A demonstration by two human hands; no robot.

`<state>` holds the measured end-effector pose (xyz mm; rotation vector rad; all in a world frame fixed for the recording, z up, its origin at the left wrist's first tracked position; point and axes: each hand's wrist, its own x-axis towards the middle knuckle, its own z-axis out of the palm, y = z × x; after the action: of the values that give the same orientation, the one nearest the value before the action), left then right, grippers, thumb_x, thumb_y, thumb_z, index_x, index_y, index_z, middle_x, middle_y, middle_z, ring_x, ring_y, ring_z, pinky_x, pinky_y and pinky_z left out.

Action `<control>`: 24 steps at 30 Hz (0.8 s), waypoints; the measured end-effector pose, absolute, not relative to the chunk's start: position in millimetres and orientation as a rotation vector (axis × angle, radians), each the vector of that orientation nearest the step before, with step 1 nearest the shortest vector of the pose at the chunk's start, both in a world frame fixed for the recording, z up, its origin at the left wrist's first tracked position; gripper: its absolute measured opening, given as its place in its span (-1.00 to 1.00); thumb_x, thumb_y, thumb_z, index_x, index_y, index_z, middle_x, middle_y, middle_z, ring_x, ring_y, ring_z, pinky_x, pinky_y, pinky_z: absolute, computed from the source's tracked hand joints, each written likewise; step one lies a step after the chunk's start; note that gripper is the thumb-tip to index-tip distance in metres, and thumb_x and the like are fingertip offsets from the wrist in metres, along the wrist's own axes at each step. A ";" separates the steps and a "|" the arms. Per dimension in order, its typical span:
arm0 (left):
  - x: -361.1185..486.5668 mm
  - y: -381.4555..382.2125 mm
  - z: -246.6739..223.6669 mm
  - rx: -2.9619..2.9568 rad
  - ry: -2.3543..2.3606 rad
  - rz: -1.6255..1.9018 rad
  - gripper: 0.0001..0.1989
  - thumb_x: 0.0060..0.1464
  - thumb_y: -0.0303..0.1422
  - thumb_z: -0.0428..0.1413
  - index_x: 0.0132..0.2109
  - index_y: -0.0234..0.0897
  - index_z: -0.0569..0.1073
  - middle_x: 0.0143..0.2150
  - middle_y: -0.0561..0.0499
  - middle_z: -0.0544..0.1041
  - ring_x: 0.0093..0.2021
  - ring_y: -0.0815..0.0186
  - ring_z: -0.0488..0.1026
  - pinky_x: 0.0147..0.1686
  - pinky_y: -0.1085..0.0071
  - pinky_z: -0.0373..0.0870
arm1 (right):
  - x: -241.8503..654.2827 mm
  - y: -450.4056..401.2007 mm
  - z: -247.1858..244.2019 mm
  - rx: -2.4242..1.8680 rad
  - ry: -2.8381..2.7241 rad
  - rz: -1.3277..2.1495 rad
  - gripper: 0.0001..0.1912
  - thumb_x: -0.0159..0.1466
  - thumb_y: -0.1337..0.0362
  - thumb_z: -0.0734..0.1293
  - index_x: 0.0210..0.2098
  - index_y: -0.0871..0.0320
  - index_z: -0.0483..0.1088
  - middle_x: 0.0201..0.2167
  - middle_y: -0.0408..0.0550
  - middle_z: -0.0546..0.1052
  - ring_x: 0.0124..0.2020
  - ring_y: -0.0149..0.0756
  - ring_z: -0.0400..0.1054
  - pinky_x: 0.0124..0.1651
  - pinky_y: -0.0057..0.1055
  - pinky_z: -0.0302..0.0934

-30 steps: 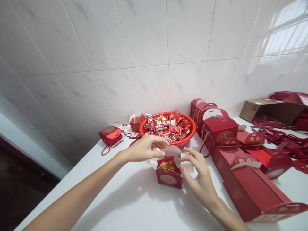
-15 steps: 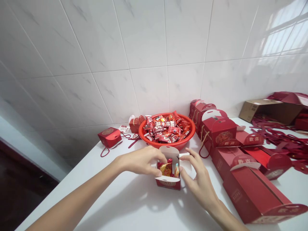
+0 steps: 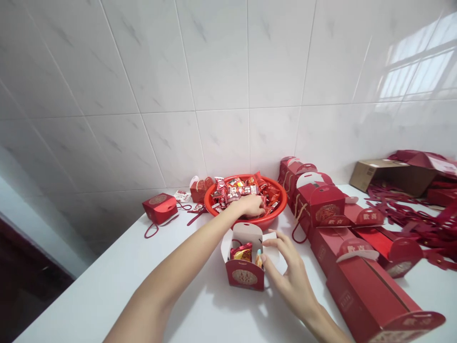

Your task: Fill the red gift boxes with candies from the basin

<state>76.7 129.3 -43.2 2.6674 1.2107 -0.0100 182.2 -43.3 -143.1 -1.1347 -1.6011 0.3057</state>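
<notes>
My left hand (image 3: 253, 205) is down in the red plastic basin (image 3: 283, 207), its curled fingers among the wrapped candies (image 3: 235, 191). Its fingertips are hidden, so what they pinch does not show. In front of the basin stands a small red candy box (image 3: 233, 280) with its white-lined top flaps open. Inside lie a red-and-gold wrapped sweet (image 3: 243, 252) and a small item with a light blue tip (image 3: 259, 257). My right hand (image 3: 291, 274) grips the box by its right side flap, thumb and fingers at the edge.
Several red boxes (image 3: 374, 290) line the right of the white table (image 3: 200, 309). Behind them are a cardboard carton (image 3: 378, 164) and a heap of dark red straps (image 3: 410, 214). A closed red box (image 3: 160, 208) with a cord sits at left. A tiled wall (image 3: 221, 138) rises behind.
My left hand has left the box and moved forward into the basin of candies. My right hand has stayed at the box's right side. The view has shifted slightly.
</notes>
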 end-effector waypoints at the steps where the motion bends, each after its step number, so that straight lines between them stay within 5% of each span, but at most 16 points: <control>1: 80.6 132.9 -45.2 2.653 1.244 -0.038 -0.79 0.03 -0.47 0.13 -0.22 -0.30 0.65 -0.22 -0.18 0.66 -0.20 0.05 0.58 -0.22 0.31 0.42 | 182.8 -42.7 -143.3 -1.131 -1.601 0.311 -0.88 0.32 0.27 0.29 -0.18 0.07 0.44 -0.03 0.05 0.50 0.16 -0.13 0.36 0.04 -0.35 0.33; 6: 83.7 143.9 -50.1 2.588 1.363 -0.090 -0.52 -0.17 -0.60 0.15 -0.04 -0.25 0.61 -0.03 -0.15 0.63 -0.09 0.07 0.56 -0.20 0.37 0.43 | 183.9 -42.7 -141.4 -1.138 -1.608 0.351 -0.87 0.30 0.29 0.28 -0.18 0.07 0.45 0.00 0.04 0.49 0.18 -0.14 0.34 0.08 -0.36 0.30; 12: 72.0 151.4 -53.1 2.523 1.357 -0.050 -0.51 -0.22 -0.62 0.17 -0.07 -0.27 0.61 -0.21 -0.03 0.65 -0.22 0.18 0.56 -0.28 0.45 0.41 | 183.2 -44.1 -139.1 -1.105 -1.599 0.394 -0.87 0.30 0.31 0.27 -0.19 0.08 0.43 -0.01 0.04 0.47 0.14 -0.20 0.38 0.05 -0.43 0.29; 19: 61.6 148.9 -47.5 2.467 1.233 0.159 -0.83 -0.22 -0.57 0.16 -0.40 -0.34 0.60 -0.55 0.07 0.51 -0.44 0.26 0.46 -0.39 0.44 0.33 | 183.4 -42.7 -139.4 -1.091 -1.598 0.408 -0.88 0.30 0.33 0.26 -0.19 0.08 0.41 -0.03 0.02 0.47 0.15 -0.21 0.36 0.07 -0.43 0.27; 24: 45.7 140.2 -28.6 2.408 1.110 0.468 -0.85 0.01 -0.39 0.12 -0.37 -0.36 0.56 -0.40 0.02 0.57 -0.35 0.30 0.46 -0.29 0.44 0.35 | 183.0 -42.9 -139.3 -1.087 -1.601 0.405 -0.88 0.30 0.34 0.26 -0.19 0.07 0.41 -0.01 0.02 0.47 0.16 -0.20 0.35 0.06 -0.43 0.28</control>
<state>45.7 140.2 -28.6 2.4076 1.1099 0.4682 183.0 -42.9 -139.3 -1.0866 -1.6006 0.4050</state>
